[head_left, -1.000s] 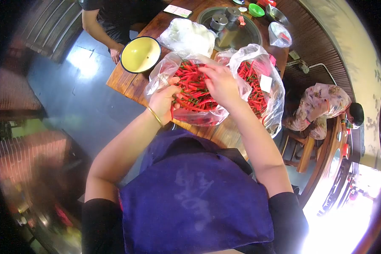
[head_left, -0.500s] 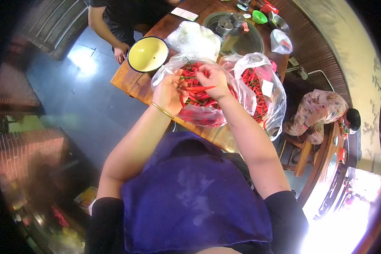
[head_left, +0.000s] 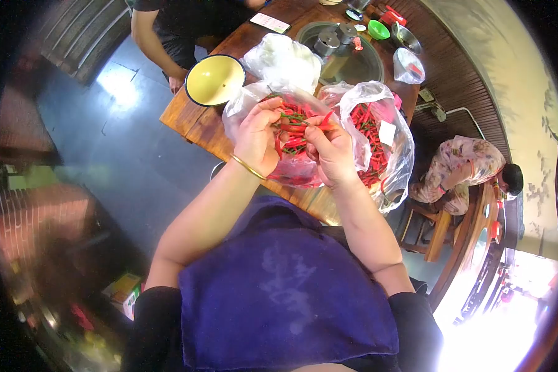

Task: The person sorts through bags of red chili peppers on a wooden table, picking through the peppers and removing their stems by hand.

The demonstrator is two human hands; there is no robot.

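Note:
My left hand (head_left: 258,137), with a gold bangle at its wrist, has its fingers curled around some red chili peppers with green stems. Facing it, my right hand (head_left: 333,152) pinches a red chili pepper (head_left: 296,128) between thumb and fingers. Both hands are above an open clear plastic bag (head_left: 234,110) full of red chili peppers. A second clear bag (head_left: 404,155) of red chilies stands to the right, with a white paper tag (head_left: 387,133) on it. How many peppers my left hand has is hidden by its fingers.
A yellow basin (head_left: 214,79) with a dark rim sits at the table's left edge, beside a white plastic bag (head_left: 282,62). Behind are a round glass inset (head_left: 369,65), metal canisters (head_left: 327,43) and a green bowl (head_left: 379,28). One person sits across the table, another at the right.
My right hand has drawn back toward me and turned, now with the thumb up at the chili. My left hand has shifted slightly right. The seated person's hand at the left has lowered slightly.

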